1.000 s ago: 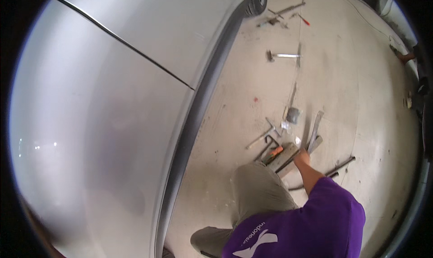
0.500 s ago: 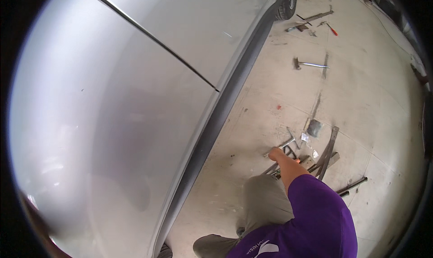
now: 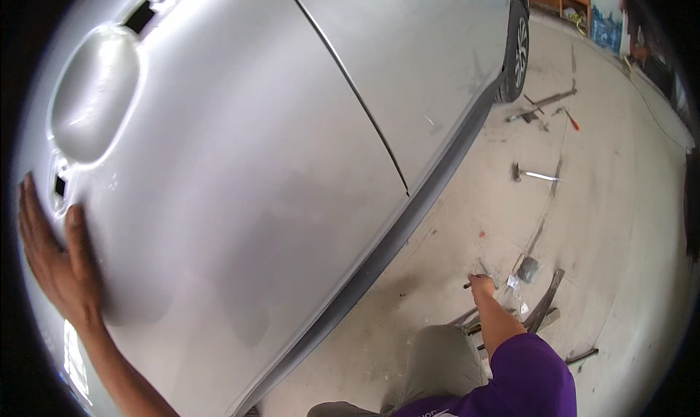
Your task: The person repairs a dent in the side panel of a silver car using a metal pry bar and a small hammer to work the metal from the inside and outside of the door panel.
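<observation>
My right hand (image 3: pixel 481 287) hides most of the tool (image 3: pixel 468 286) in it, too blurred for me to tell its kind. My forearm (image 3: pixel 500 324) covers part of the bars (image 3: pixel 547 302), and the top edge cuts off the car (image 3: pixel 292 220).

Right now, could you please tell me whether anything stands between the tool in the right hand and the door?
Nothing visible blocks the way from the tool in the right hand to the door; only floor and the grey sill show between them.
</observation>
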Motion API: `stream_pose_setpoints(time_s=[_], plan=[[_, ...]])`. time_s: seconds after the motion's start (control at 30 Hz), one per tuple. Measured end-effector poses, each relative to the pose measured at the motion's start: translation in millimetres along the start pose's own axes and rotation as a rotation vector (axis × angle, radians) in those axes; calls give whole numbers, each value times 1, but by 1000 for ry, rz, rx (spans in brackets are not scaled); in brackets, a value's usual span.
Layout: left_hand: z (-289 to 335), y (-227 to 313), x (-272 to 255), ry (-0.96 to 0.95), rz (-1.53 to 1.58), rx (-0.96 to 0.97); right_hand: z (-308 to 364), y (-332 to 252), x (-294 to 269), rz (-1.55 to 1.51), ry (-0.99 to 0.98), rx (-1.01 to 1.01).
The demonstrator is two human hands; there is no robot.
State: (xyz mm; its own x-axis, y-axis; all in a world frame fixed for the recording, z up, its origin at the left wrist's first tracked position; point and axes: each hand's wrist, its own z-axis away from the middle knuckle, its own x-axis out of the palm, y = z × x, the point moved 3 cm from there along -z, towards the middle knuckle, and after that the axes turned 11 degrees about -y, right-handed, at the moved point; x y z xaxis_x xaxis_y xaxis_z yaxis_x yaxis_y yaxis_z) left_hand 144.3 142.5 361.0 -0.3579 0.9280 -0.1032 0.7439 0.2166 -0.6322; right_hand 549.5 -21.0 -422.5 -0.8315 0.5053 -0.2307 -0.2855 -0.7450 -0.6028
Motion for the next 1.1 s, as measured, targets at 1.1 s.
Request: stream_pose_setpoints(time_s=[1.1], plan=[[129, -144, -35, -223, 60, -318, 495, -458, 2, -421, -166, -1933]])
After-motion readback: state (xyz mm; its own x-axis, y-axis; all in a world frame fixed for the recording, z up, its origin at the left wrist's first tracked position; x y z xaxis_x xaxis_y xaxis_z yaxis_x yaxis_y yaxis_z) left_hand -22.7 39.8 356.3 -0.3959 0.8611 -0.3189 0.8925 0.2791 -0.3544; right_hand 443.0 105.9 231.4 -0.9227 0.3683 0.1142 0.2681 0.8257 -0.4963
